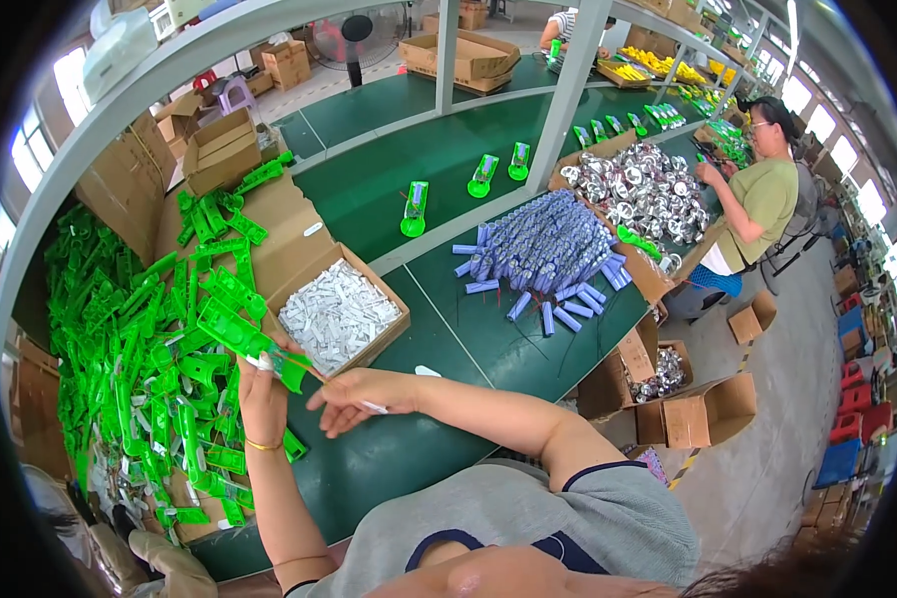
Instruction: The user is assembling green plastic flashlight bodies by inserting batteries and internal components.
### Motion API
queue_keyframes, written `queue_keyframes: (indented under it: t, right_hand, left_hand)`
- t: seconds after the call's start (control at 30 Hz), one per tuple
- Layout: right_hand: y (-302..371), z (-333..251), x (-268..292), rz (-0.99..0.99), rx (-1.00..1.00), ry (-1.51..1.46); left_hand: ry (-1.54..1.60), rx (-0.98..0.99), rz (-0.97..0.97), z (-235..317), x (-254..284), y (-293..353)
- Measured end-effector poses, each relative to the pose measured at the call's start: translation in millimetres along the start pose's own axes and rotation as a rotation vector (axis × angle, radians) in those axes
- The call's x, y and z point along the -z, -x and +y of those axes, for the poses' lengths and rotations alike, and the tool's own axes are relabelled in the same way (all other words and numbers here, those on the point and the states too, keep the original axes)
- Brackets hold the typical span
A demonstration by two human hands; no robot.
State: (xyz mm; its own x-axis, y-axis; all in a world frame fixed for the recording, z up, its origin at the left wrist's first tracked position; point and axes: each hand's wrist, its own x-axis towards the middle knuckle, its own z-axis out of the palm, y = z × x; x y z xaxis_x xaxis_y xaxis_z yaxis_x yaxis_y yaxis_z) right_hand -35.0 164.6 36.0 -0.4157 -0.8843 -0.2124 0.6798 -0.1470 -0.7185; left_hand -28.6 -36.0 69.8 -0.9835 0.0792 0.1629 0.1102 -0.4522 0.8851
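My left hand [259, 399] is closed on a green plastic housing [231, 327], held up over the left part of the bench. Close to the housing's lower end is my right hand [369, 392], its fingers partly curled. A small white plastic piece [375, 408] shows against that palm. Thin reddish wires [304, 364] run from the housing toward my right thumb; whether the thumb pinches them I cannot tell. Just beyond my hands stands a cardboard box [377, 346] of small white plastic pieces [334, 314]. Another white piece [427, 371] lies on the green bench.
Green housings [100, 329] are heaped at left. Blue-wrapped cylindrical cells with wires [543, 244] are piled right of centre, beside a box of shiny metal parts [638, 189]. Several green assemblies [415, 209] stand on the belt [359, 194]. Grey posts [568, 95] rise behind. A co-worker [762, 189] sits at right.
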Motion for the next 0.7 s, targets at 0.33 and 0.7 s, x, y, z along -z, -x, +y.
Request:
queue_keyframes:
  t: [0.33, 0.7]
  right_hand:
    - [76, -45, 18, 0.814, 0.67, 0.817]
    - [23, -41, 14, 0.67, 0.666, 0.645]
  left_hand:
    - [-0.21, 0.171, 0.062, -28, -11, 5]
    - [-0.456, 0.09, -0.002, -65, -42, 25]
